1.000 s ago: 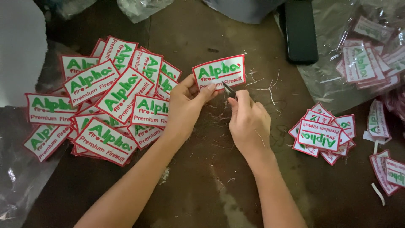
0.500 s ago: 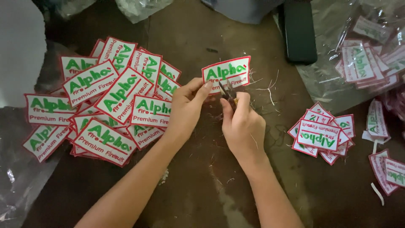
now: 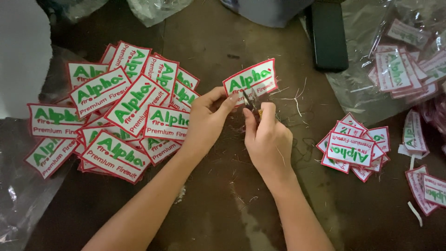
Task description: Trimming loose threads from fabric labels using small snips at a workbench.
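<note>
The left hand (image 3: 206, 123) pinched a white embroidered patch (image 3: 251, 81) by its lower edge, just above both hands. The right hand (image 3: 269, 139) gripped small snips (image 3: 251, 100) at that edge, apparently trimming stray threads; next came careful cuts along the border.

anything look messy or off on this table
Loose thread clippings lie scattered on the brown table, right of the patch that the left hand holds. Otherwise nothing looks damaged.

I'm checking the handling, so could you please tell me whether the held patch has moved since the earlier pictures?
Yes. The held patch has shifted slightly right and up, toward the black phone, and tilted more.
</note>
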